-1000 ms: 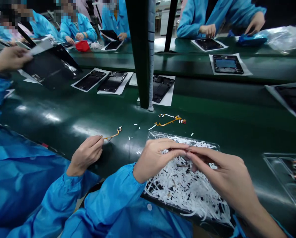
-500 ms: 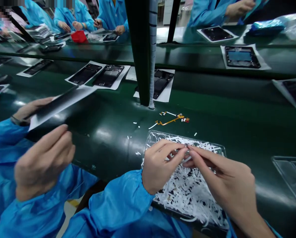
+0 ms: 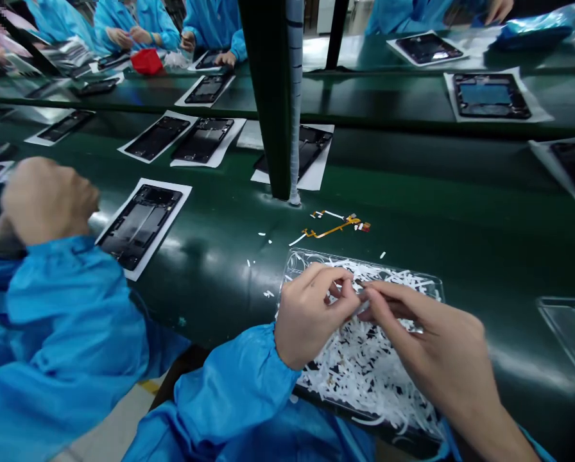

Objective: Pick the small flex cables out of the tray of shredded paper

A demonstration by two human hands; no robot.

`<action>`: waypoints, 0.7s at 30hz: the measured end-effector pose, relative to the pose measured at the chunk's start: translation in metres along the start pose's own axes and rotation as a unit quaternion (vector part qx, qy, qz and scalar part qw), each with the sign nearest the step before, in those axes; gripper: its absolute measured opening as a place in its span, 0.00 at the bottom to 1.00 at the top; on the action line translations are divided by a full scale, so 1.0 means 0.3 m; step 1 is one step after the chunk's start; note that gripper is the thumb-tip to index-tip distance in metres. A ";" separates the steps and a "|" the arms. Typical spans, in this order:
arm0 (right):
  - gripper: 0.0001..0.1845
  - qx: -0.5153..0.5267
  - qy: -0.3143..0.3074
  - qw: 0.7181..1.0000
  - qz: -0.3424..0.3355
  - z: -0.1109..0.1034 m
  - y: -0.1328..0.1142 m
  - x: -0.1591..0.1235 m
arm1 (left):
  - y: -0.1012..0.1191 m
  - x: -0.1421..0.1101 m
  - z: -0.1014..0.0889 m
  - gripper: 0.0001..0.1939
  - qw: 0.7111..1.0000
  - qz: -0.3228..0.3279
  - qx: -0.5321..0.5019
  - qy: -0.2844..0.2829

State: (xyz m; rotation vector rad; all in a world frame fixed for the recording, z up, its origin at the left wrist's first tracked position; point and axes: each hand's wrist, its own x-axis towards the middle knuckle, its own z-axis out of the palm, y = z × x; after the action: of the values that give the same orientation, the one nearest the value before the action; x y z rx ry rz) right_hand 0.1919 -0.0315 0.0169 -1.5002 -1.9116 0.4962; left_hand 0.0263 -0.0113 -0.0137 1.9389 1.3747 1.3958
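Observation:
My left hand [image 3: 311, 314] and my right hand [image 3: 427, 340] meet fingertip to fingertip over a clear plastic tray [image 3: 292, 263] full of white paper strips [image 3: 364, 366]. Between the pinched fingers sits a small part, too hidden to name; a white strip shows under the fingertips. An orange flex cable [image 3: 333, 228] lies on the green belt [image 3: 210, 256] just beyond the tray, apart from both hands.
A co-worker's hand [image 3: 44, 199] and blue sleeve fill the left, beside a black device frame on white paper [image 3: 140, 221]. More frames on paper lie farther along the belt. A dark post [image 3: 268, 96] stands behind. Another clear tray [image 3: 569, 333] sits at right.
My fingers have drawn closer together over the tray. The co-worker on the left laid a black frame on paper onto the belt and pulled the hand back.

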 end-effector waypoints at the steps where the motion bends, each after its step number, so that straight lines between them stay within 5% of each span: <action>1: 0.12 0.020 -0.011 0.999 0.024 -0.013 0.005 0.006 | -0.008 0.000 -0.005 0.05 1.000 -0.007 -0.002 -0.017; 7: 0.15 0.114 -0.102 0.984 0.095 -0.063 0.032 0.029 | -0.020 0.008 -0.040 0.08 0.984 -0.062 -0.076 -0.147; 15: 0.14 0.179 -0.104 0.964 0.165 -0.060 0.060 0.013 | -0.011 0.019 -0.054 0.10 0.983 -0.064 -0.111 -0.132; 21: 0.16 0.249 -0.140 0.939 0.189 -0.057 0.052 0.028 | 0.004 0.006 -0.049 0.09 0.996 0.073 0.008 -0.053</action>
State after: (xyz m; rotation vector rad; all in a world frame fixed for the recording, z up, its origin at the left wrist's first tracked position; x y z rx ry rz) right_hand 0.2137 -0.0207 0.0212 -1.4995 -1.5190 1.3244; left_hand 0.0142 -0.0135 -0.0056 2.1281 1.2223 1.3281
